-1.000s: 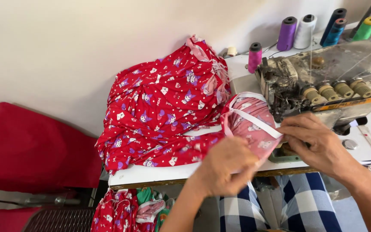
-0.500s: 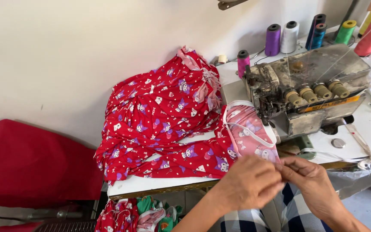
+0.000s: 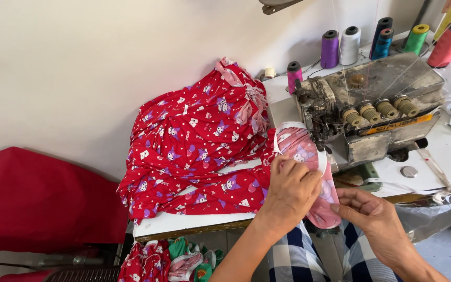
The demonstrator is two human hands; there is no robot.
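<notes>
Currently the left hand (image 3: 288,190) pinches the pink garment piece (image 3: 309,172) by its white elastic band (image 3: 320,159), just before the overlock machine (image 3: 371,112). Right hand (image 3: 374,219) grips the lower edge. Ideally, tension stays even, edges aligned.

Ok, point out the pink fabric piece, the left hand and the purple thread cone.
pink fabric piece (image 3: 299,149): head view, on its upper printed part.
left hand (image 3: 291,190): head view, on its back.
purple thread cone (image 3: 329,50): head view, on its side.

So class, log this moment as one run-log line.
left hand: grips pink fabric | right hand: pinches its lower edge | fabric: by serger | red pile: left
</notes>
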